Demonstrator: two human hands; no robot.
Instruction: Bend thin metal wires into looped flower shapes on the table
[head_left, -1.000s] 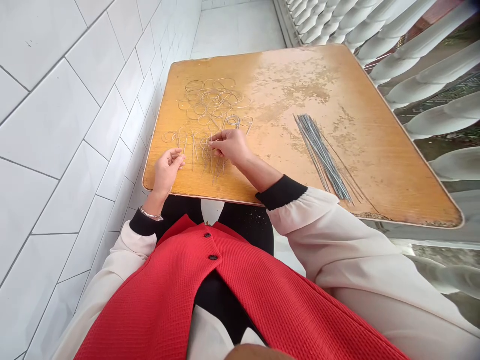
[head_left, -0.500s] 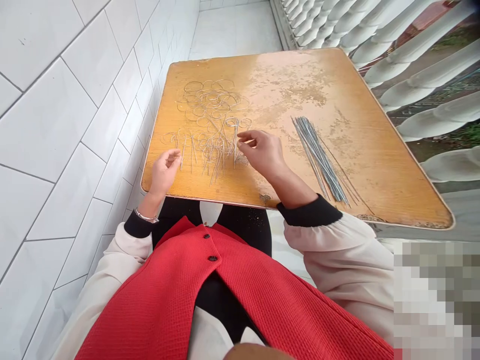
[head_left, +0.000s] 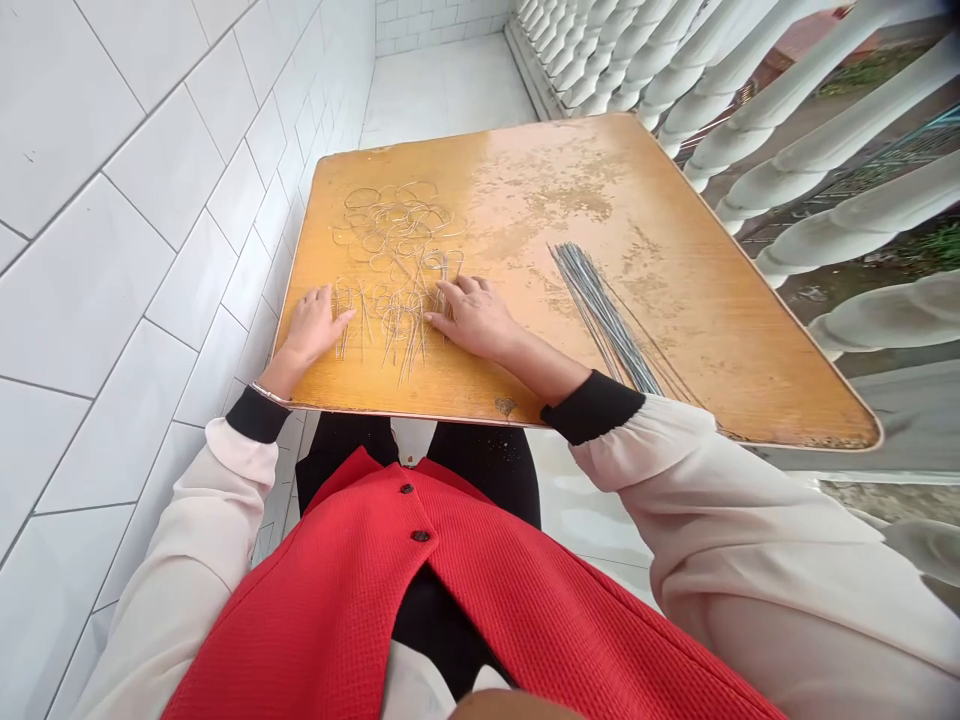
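Note:
Several thin wires bent into loops with straight tails (head_left: 401, 235) lie in a loose pile on the left part of the wooden table (head_left: 517, 385). At the left side of this pile rests my left hand (head_left: 309, 325), open, its thumb reaching toward the nearest wire tails. My right hand (head_left: 476, 318) lies open and palm down at the pile's right edge, fingers spread and touching or just above the wires. Farther right is a bundle of straight grey wires (head_left: 604, 315), away from both hands.
White wall tiles (head_left: 172, 250) run close along the table's left side. A white balustrade (head_left: 795, 190) stands along the right side. A few thin brown wires (head_left: 660, 350) lie beside the grey bundle. My lap is under the table's near edge.
Both hands have lowered onto the table, and their fingers have opened from a curled pose. The view has shifted slightly, while the wires look much the same.

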